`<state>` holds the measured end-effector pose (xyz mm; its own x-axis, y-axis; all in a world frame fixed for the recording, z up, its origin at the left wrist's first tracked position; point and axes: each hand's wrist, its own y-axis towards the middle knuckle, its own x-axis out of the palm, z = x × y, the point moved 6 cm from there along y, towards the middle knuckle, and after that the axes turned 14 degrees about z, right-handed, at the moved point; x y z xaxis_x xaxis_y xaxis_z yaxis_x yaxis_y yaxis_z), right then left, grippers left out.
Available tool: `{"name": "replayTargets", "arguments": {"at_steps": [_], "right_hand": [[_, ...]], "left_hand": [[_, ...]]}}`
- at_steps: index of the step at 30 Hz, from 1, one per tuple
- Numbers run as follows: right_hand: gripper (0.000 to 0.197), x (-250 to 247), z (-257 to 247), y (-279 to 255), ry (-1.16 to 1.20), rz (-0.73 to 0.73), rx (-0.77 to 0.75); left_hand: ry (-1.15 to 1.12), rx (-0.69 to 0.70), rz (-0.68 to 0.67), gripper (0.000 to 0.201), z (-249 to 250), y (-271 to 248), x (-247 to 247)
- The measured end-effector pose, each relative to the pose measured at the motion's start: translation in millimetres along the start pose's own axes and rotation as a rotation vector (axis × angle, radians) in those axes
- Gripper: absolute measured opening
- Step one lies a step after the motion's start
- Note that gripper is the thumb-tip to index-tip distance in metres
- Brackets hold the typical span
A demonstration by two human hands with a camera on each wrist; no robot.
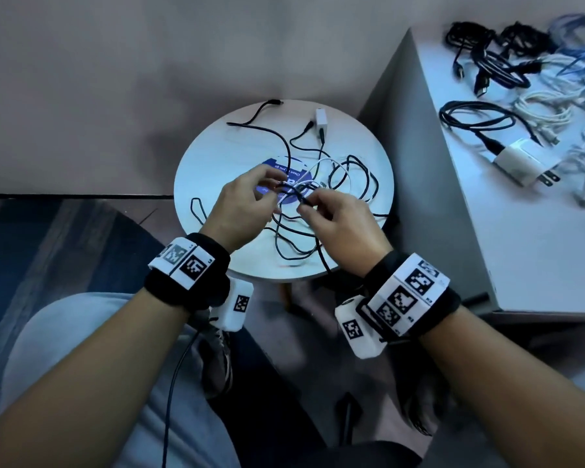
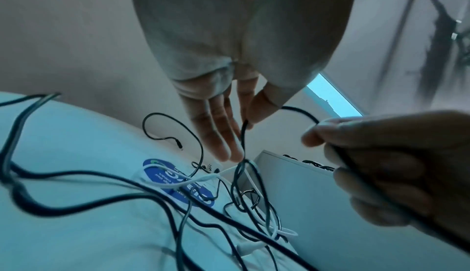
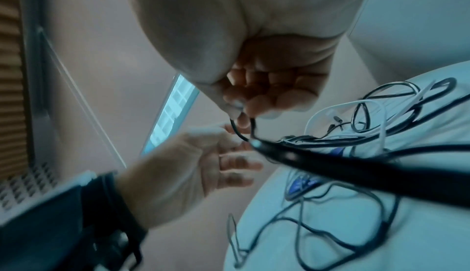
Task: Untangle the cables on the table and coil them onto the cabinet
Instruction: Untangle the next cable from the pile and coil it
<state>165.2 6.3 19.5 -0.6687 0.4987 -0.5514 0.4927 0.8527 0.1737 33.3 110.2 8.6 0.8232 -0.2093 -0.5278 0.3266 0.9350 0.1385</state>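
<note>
1. head view: both hands meet above the middle of a round surface (image 1: pixel 217 140), over a blue sticker (image 1: pixel 267 165).
2. the left hand (image 1: pixel 240 204) has its thumb and forefinger pinched on a black cable (image 1: pixel 298 194); in the left wrist view its other fingers (image 2: pixel 216 132) hang straight and a black strand runs down beside them.
3. the right hand (image 1: pixel 345 228) has its fingers curled, pinching the same black cable just beside the left hand; the right wrist view shows the fingertips (image 3: pixel 257 104) closed on a small black loop.
4. a tangle of black cables and one white cable (image 1: pixel 321 162) lies on the surface under and around the hands, the loops crossing one another.
5. a white charger (image 1: pixel 321 118) sits near the far rim of the surface, apart from the hands.
6. a grey cabinet (image 1: pixel 487 231) stands to the right of the surface; on its top lie black cable bundles (image 1: pixel 497 59), white cable bundles (image 1: pixel 547 106), blue ones at the far corner, and a white plug adapter (image 1: pixel 524 163).
</note>
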Motion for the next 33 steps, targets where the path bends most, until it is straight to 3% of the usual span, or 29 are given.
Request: {"name": "replayTargets", "arguments": {"at_steps": [3,5,12,17,19,23,26,27,30,33], "right_hand": [[0.017,-7,0,10,0.247,-0.041,0.107],[0.019,-9,2,12,0.291,-0.093,0.149],[0.043,7,23,-15,-0.160,-0.475,0.104],[0.032,14,28,-15,-0.277,-0.473,-0.039],[0.030,16,32,-10,-0.247,-0.420,-0.068],[0.040,19,48,-8,-0.288,-0.399,0.059],[0.056,17,49,-8,-0.319,-0.435,0.118],[0.059,15,48,-5,-0.307,-0.421,0.120],[0.053,8,45,3,-0.248,-0.318,0.115],[0.037,2,35,2,-0.229,-0.257,0.054]], "left_hand": [[-0.175,-0.004,0.003,0.011,4,3,3],[-0.317,-0.022,0.038,0.010,6,6,3],[-0.491,-0.116,0.232,0.018,-2,20,-14],[-0.579,-0.254,0.266,0.017,-14,27,-19],[-0.512,-0.311,0.228,0.022,-19,28,-16],[-0.156,-0.368,0.113,0.037,-33,22,-5],[0.116,-0.283,-0.026,0.023,-29,13,0],[0.247,-0.236,-0.082,0.027,-28,10,3],[0.582,-0.148,-0.207,0.043,-36,2,13],[0.544,-0.184,-0.306,0.026,-43,1,18]]}}
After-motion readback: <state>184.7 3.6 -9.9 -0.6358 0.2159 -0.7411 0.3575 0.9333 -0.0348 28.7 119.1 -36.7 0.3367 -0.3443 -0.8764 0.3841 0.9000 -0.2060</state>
